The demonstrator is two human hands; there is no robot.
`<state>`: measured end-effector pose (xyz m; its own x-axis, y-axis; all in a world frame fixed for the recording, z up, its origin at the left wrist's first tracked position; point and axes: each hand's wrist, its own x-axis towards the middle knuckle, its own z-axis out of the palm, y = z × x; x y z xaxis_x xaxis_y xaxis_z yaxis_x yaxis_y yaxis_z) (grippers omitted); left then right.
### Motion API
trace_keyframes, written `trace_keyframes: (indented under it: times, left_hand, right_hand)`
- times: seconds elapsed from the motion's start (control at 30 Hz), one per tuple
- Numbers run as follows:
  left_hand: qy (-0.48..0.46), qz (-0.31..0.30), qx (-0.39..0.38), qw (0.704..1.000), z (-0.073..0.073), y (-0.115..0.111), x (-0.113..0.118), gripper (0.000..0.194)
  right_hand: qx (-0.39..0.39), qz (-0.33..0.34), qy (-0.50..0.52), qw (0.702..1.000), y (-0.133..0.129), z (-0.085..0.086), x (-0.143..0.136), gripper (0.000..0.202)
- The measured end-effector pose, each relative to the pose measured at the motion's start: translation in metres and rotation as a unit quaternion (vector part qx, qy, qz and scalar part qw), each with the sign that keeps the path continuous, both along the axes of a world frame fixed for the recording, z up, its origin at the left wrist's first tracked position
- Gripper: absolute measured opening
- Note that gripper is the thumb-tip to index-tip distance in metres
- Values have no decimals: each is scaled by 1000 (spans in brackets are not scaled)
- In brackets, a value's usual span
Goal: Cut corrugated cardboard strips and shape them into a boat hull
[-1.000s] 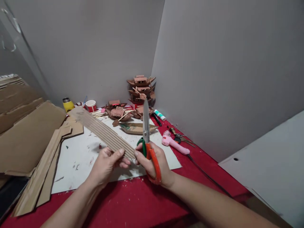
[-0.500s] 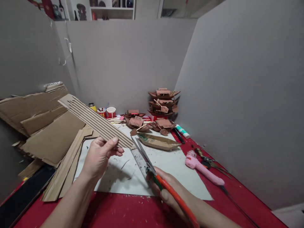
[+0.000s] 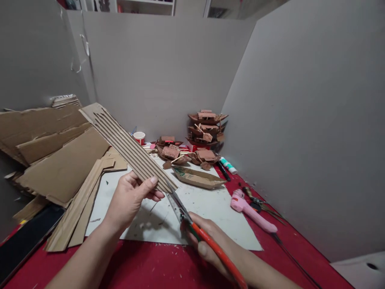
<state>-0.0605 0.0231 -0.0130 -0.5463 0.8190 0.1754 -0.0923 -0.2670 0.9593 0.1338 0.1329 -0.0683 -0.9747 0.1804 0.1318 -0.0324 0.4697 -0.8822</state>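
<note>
My left hand (image 3: 129,196) pinches a ridged cardboard strip (image 3: 129,150) near its lower right end, thumb on top. The strip slants up to the left. In my right hand (image 3: 210,237) are scissors (image 3: 207,241) with orange and green handles, their blades parted at the strip's lower right end. Beyond the blades, an uncovered cardboard boat hull (image 3: 198,178) lies on a white sheet (image 3: 240,228). Small dark scraps are scattered on the sheet beneath my hands.
Cardboard pieces (image 3: 63,168) are piled at the left, above a black flat object (image 3: 27,245). Brown model boats (image 3: 206,128) stand stacked at the back. A pink glue gun (image 3: 252,214) with a cord lies at the right, near pliers. Grey panels enclose the table.
The strip and my left hand have shifted slightly right in view. The scissor blades are closer together at the strip's end. The whole view has also shifted a little.
</note>
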Motion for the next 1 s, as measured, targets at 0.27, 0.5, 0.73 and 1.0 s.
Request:
trace_keyframes:
  times: [0.27,0.5,0.73,1.0]
  left_hand:
    - [6,-1,-1,1000,0,1,0,16]
    - [0,2,-5,1000,-2,2,0,17]
    - [-7,4,-9,1000,-3,4,1,16]
    - [-26,-2,3,1000,-5,3,3,16]
  right_hand:
    - [-29,-9,16,999,-2,-2,-1,56]
    - [-61,-26,23,998,-5,-13,-2,51]
    - [-74,-55,21,996,-9,-22,-4,49]
    - [-84,-90,29,992,-16,-27,-5,50]
